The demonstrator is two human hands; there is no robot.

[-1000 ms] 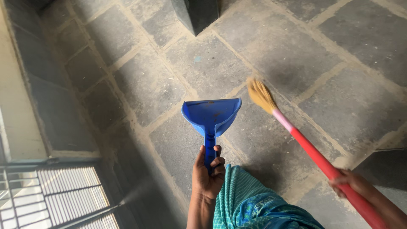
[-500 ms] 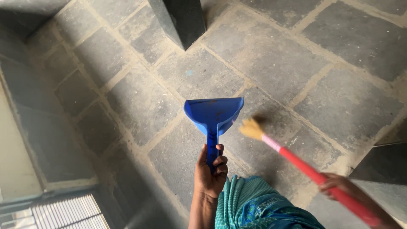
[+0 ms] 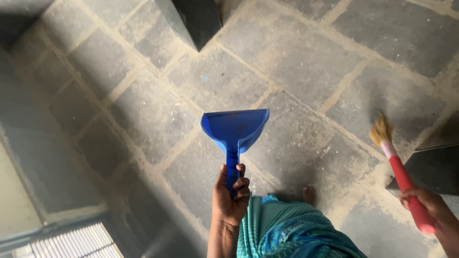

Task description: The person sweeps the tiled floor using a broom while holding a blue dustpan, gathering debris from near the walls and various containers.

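Observation:
My left hand point(image 3: 229, 198) grips the handle of a blue plastic dustpan point(image 3: 234, 127), held above the stone floor with its open scoop facing away from me. My right hand point(image 3: 428, 204), at the right edge, is closed around the red handle of a broom point(image 3: 399, 172). The broom's straw-coloured bristle tip point(image 3: 380, 130) points up and away, well to the right of the dustpan. My teal garment point(image 3: 291, 229) and a bare foot point(image 3: 310, 193) show below the dustpan.
The floor is grey stone slabs point(image 3: 291, 57) with sandy joints. A dark pillar base point(image 3: 189, 19) stands at the top centre. A dark block point(image 3: 435, 169) sits at the right behind the broom. A pale wall and metal grille point(image 3: 67, 241) lie at the lower left.
The broom has swung from beside the dustpan out to the far right, with its tip lifted. The dustpan stays in my left hand, almost unmoved. The view has shifted slightly.

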